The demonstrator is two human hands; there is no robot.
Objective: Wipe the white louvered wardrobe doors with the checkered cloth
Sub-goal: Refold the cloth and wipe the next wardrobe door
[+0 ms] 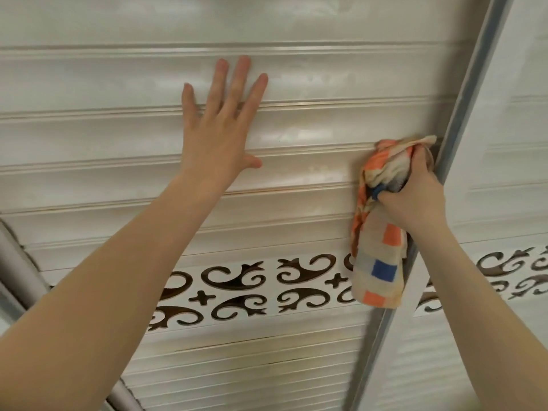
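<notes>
Curling tightly around a bunched wad of fabric, the fingers [419, 161] of the right hand [415, 197] are closed on the checkered cloth [378, 256], which is gripped near its upper end and pressed against the white louvered door [118, 137] at that door's right edge, just beside the grey metal frame strip [468, 93] that runs slantwise between the two doors. The cloth's cream ground is marked with orange and blue squares; its loose lower part hangs down below the fist and overlaps the end of the decorative band [267, 280], a white strip cut through with dark scroll and cross shapes. The left hand [219, 137] is laid flat on the same door, well to the left of the cloth, its fingers [237, 84] spread wide and straight across two slats, the thumb stretched out to the right, and nothing is held in it. Both bare forearms are extended upward from the bottom corners of the view. Narrower slats are seen below the band, and a second louvered door [510, 143] is visible to the right of the frame strip. A grey rounded rail [17, 262] is seen at the left edge.
</notes>
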